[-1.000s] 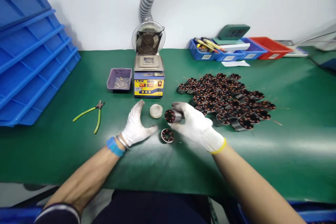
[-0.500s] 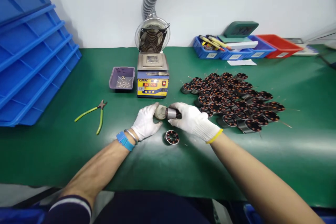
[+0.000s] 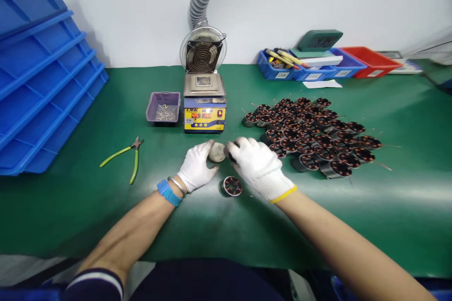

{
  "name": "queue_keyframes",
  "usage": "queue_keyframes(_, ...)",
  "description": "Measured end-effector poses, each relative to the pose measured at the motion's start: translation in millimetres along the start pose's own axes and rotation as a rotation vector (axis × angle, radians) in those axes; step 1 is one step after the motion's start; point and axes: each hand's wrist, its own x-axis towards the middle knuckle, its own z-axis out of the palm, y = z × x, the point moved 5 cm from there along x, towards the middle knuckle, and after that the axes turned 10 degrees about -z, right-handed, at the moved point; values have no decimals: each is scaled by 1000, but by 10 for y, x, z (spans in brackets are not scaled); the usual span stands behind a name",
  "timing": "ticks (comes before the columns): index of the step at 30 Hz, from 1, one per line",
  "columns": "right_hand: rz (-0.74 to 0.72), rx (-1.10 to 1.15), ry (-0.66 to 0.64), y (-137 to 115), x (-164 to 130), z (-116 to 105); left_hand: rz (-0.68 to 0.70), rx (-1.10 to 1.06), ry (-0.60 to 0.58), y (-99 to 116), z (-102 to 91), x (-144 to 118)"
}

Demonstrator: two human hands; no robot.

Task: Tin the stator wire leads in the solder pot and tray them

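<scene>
Far left: stack of blue trays [image 3: 42, 70] leaning at the edge of the green worktop [image 3: 106, 207]. Next, green-handled cutters [image 3: 124, 157] lying flat, well clear of us. Purple parts tray [image 3: 163, 107] sits just beside the solder pot [image 3: 204, 103], with the extraction fan [image 3: 202, 55] and hose behind it.

Our left hand [image 3: 196, 165], gloved, is half-closed, fingers curled round the left side of the small round flux tin [image 3: 216, 152], steadying it on the worktop. Our right hand [image 3: 256, 162], also gloved, is closed over a stator [image 3: 230, 154] and presses its end into the tin. The stator is mostly hidden under the fingers, so we can't tell how firm the grip is or how deep it sits.

One loose stator [image 3: 231, 186] stands on end just below both hands. Right of that, the pile of wound stators [image 3: 310, 134], lead wires sticking out. Blue and red bins [image 3: 328, 66] at the back right.

Risks as we judge them:
- Tin is light and only pinched on one side. Side load from the right hand could skid or tip it.
- Our right wrist hangs over the loose stator, so a drop of the wrist knocks it over.
- Solder pot display is lit and close behind the hands. Cotton gloves won't stop a burn if we drift back.
- Stray leads from the pile could snag the right sleeve-side glove.
</scene>
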Motion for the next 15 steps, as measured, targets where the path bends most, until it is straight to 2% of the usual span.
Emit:
queue_keyframes(5, -16, 4, 98, 118, -57, -109, 6, -9, 21, -13, 2, -15)
queue_keyframes(8, 28, 7, 223, 379, 115, -362, 5, -55, 28, -19, -8, -15)
queue_keyframes(11, 83, 32, 321, 680, 589, -749, -89, -151, 34, -66, -27, 1)
queue_keyframes(15, 90, 72, 305, 919, 1423, -1152, -207, -329, 41, -145, -39, 14)
